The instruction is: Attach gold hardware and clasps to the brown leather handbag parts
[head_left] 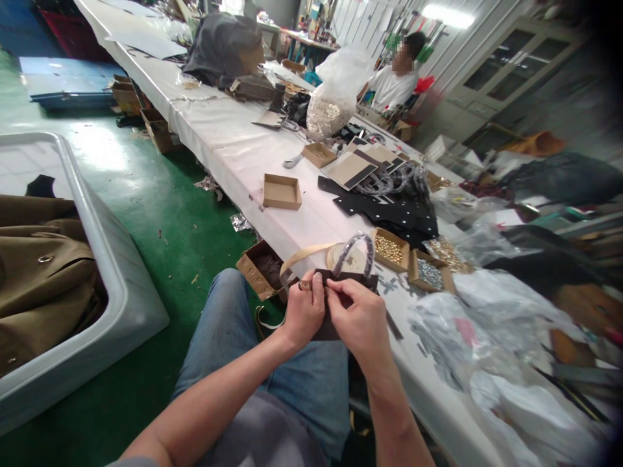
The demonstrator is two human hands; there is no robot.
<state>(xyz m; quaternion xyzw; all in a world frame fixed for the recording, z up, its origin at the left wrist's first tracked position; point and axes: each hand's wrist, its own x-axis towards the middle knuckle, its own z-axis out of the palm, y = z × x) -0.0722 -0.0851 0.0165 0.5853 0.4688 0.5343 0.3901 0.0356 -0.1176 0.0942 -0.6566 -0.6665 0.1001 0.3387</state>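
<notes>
While left hand and right hand pinch top edge of small dark bag above denim lap, hands close together, nearly touching. Left fingers also hold small gold ring. Wrapped handle rises behind hands; beige strap trails left. Beyond hands on bench: tray of gold studs, tray of silver studs. Cardboard box of scraps just left of hands.
</notes>
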